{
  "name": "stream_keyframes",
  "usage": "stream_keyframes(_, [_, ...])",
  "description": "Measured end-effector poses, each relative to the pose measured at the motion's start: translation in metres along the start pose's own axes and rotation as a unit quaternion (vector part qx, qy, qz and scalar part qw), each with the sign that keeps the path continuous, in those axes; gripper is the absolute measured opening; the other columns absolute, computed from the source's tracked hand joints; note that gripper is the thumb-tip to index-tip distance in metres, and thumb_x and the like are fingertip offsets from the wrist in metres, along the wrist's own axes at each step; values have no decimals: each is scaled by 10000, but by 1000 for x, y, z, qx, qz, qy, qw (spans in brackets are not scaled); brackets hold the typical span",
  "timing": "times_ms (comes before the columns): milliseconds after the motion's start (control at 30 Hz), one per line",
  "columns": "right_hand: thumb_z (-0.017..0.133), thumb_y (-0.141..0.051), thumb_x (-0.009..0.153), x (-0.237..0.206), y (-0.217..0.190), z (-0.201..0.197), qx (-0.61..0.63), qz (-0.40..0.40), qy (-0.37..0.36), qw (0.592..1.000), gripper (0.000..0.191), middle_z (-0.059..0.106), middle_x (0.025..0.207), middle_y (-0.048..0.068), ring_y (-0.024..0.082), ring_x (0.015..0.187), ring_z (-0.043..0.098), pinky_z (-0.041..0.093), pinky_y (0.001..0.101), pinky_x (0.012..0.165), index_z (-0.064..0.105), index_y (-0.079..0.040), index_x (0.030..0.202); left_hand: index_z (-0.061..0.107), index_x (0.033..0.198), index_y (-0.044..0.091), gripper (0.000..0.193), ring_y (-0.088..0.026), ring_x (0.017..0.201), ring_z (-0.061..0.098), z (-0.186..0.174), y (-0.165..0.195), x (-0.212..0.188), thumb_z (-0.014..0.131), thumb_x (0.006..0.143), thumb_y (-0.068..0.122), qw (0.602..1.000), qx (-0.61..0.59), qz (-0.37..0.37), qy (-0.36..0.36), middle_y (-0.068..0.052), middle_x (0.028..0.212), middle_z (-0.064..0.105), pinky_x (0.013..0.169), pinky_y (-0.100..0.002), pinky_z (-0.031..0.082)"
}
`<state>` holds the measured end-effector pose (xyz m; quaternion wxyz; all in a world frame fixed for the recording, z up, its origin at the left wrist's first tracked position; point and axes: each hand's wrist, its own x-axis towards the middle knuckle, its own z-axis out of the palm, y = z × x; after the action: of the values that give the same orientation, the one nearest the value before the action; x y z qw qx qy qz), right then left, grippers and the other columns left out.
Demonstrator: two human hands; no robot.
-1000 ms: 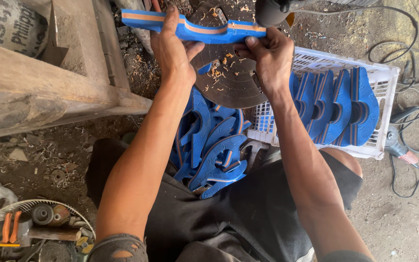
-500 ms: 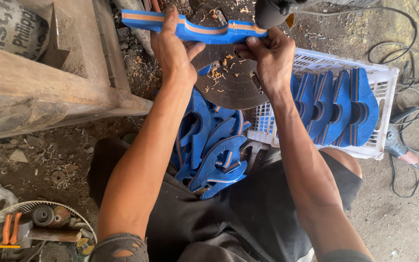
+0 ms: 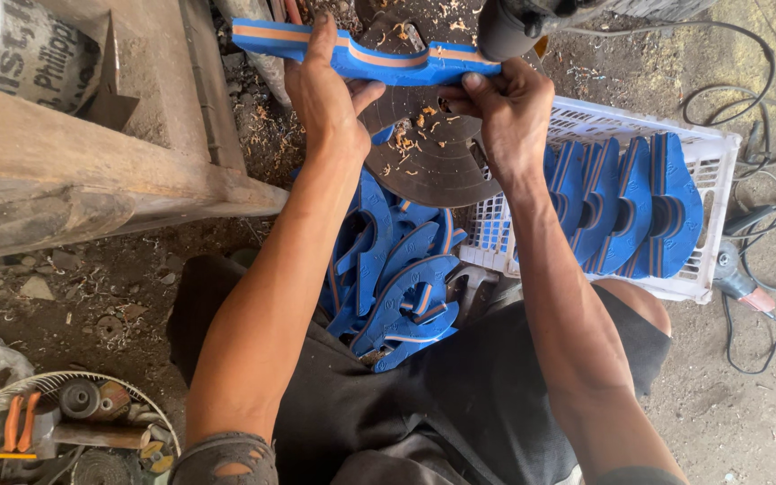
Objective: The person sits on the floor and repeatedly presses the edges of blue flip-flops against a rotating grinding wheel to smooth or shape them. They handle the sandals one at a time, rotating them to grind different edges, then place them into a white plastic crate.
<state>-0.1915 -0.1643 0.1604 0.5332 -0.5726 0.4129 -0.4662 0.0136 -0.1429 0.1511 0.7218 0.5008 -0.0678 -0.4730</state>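
A long blue rubber piece with an orange middle layer (image 3: 379, 61) is held edge-up between both hands. My left hand (image 3: 325, 90) grips its left part and my right hand (image 3: 509, 112) grips its right end. The piece sits over a dark round disc (image 3: 433, 157) strewn with shavings, and a black motor housing (image 3: 514, 25) is right behind its right end. Below my arms lies a pile of blue curved cut-outs (image 3: 397, 287).
A white plastic crate (image 3: 711, 148) at the right holds several blue soles standing on edge. A wooden beam frame (image 3: 92, 171) is on the left. A wire basket (image 3: 56, 431) with pliers and wheels sits bottom left. Cables and a power tool (image 3: 743, 283) lie at the right.
Both hands and the blue piece have stayed almost in place; the piece has shifted very slightly along the disc.
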Motion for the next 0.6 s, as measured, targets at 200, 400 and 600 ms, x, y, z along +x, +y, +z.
stream_keyframes(200, [615, 31, 1026, 1, -1, 0, 4, 9, 4, 1000, 99, 745, 960, 221, 268, 894, 804, 707, 326, 780, 617, 127, 1047, 442, 1445, 99, 689, -328, 1020, 748, 0, 1, 1, 651, 862, 401, 1000, 7, 15, -11, -173, 1351, 594, 639, -444, 713])
stream_keyframes(400, [636, 15, 1023, -1, -2, 0, 24, -18, -16, 999, 211, 749, 1048, 203, 256, 928, 801, 715, 330, 830, 531, 59, 1200, 397, 1501, 150, 706, -355, 1003, 764, -4, 4, 6, 666, 899, 404, 999, 35, -12, -33, -176, 1325, 632, 730, -476, 705])
stream_keyframes(600, [661, 35, 1007, 4, 10, 3, 43, 3, 12, 999, 249, 743, 1039, 214, 254, 824, 776, 703, 364, 778, 573, 83, 1234, 371, 1501, 173, 733, -381, 1091, 724, -7, 2, 10, 675, 877, 407, 998, 33, -31, -40, -175, 1351, 618, 827, -559, 654])
